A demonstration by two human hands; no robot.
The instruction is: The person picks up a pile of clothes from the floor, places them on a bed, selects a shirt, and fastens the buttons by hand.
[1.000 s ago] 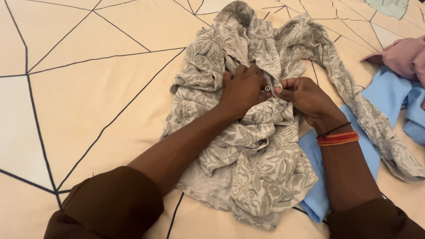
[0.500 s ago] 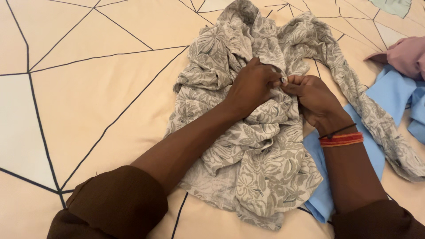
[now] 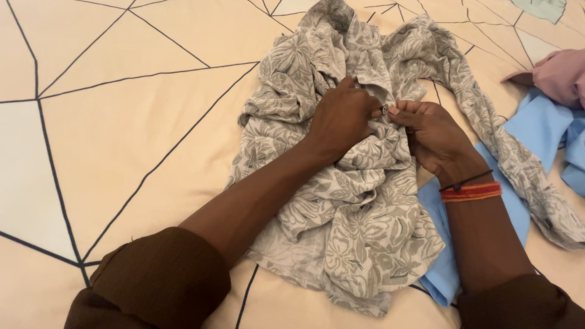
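A crumpled grey-and-cream leaf-print shirt [image 3: 341,207] lies on the bed sheet. My left hand [image 3: 341,119] pinches the shirt's front edge near the middle. My right hand [image 3: 432,137] pinches the facing edge, fingertips meeting the left hand's. A small round button [image 3: 384,110] shows between the two hands. One long sleeve [image 3: 506,158] of the shirt trails off to the right. My right wrist wears a red-orange band and a thin black thread.
The cream sheet [image 3: 122,122] with dark geometric lines covers the bed. A light blue garment [image 3: 536,134] lies under and right of the shirt. A pink garment [image 3: 557,76] sits at the right edge.
Both hands moved slightly up the shirt front, keeping hold of its edges. The button went from facing the camera to sitting tilted between the fingertips.
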